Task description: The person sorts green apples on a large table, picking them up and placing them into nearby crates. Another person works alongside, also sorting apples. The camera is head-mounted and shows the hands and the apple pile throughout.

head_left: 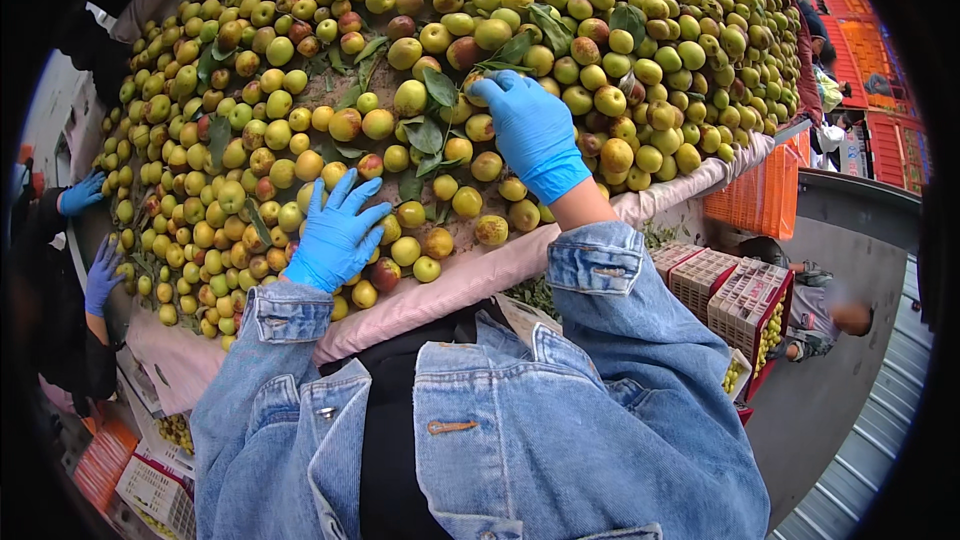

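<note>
A broad heap of small green-yellow fruits (400,202) with reddish patches, resembling jujubes, covers the table before me. My left hand (338,237), in a blue glove, rests on the near fruits with its fingers spread. Farther off and to the right, my gloved right hand (533,132) reaches into the heap with its fingers bent together. Whatever is between those fingertips is hidden. Green leaves (437,87) lie among the fruits just left of it, and another leaf (513,48) lies beyond its fingers.
Pink cloth (450,288) pads the table's near edge. Another person's gloved hands (82,194) touch the heap's left end. Below right are stacked cream crates (745,292), an orange crate (757,190) and a person (835,315). More crates (158,495) stand lower left.
</note>
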Demonstrator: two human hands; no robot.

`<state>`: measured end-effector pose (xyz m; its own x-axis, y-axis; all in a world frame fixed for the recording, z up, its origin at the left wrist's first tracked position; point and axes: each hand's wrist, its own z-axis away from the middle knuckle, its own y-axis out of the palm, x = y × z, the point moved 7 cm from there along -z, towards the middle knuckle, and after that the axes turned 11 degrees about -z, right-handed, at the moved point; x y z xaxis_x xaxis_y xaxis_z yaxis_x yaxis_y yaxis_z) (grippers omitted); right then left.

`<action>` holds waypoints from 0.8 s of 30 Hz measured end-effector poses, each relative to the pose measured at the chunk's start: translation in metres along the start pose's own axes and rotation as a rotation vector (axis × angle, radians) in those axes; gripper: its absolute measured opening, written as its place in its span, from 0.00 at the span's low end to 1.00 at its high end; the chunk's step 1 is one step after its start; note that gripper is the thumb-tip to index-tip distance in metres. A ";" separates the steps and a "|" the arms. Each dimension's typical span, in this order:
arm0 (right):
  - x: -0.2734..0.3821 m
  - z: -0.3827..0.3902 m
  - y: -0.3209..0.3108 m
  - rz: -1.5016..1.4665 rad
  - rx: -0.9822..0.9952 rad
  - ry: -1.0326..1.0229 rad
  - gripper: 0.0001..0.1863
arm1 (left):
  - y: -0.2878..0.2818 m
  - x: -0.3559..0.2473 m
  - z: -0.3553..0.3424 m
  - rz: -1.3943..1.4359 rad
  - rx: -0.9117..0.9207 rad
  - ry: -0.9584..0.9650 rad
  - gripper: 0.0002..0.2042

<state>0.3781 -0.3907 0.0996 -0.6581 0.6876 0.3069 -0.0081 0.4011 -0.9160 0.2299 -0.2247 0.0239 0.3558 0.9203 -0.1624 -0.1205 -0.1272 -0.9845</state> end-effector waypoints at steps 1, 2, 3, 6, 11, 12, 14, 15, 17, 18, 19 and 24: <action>0.005 -0.011 -0.001 -0.010 -0.058 -0.096 0.18 | 0.001 -0.002 -0.002 0.021 0.011 0.015 0.17; 0.008 -0.022 0.009 0.076 0.064 -0.081 0.15 | 0.001 -0.002 -0.004 0.033 0.017 0.024 0.17; 0.005 -0.026 0.034 0.169 0.228 -0.064 0.12 | 0.000 -0.005 -0.003 0.087 0.010 0.038 0.17; -0.010 -0.038 0.053 0.269 0.426 0.047 0.10 | 0.000 0.001 0.004 0.095 0.002 0.034 0.17; -0.020 -0.035 -0.057 -0.614 -0.252 0.061 0.10 | -0.005 0.030 0.030 0.151 -0.106 -0.118 0.20; -0.034 -0.014 -0.077 -1.025 -0.276 0.286 0.09 | -0.012 0.031 0.030 0.133 -0.138 -0.129 0.20; -0.036 0.043 -0.130 -1.251 -0.423 0.321 0.08 | -0.028 0.033 0.026 0.214 -0.281 -0.144 0.22; -0.038 0.075 -0.141 -1.349 -0.242 0.374 0.05 | -0.031 0.033 0.023 0.275 -0.293 -0.143 0.22; -0.060 0.170 -0.129 -1.456 0.098 0.837 0.06 | -0.031 0.027 0.014 0.416 -0.316 -0.132 0.22; -0.062 0.225 -0.120 -1.260 0.293 0.941 0.10 | -0.026 0.012 0.006 0.414 -0.279 -0.061 0.23; -0.059 0.273 -0.105 -0.742 0.679 0.895 0.11 | -0.022 0.002 0.003 0.410 -0.237 -0.020 0.23; -0.049 0.242 -0.100 -0.131 0.568 0.760 0.12 | 0.000 -0.028 0.009 0.084 -0.010 0.154 0.34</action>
<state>0.2293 -0.6111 0.1132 0.0372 0.9473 0.3183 -0.5427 0.2866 -0.7895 0.2116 -0.2468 0.0288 0.4824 0.8391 -0.2515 -0.1467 -0.2057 -0.9676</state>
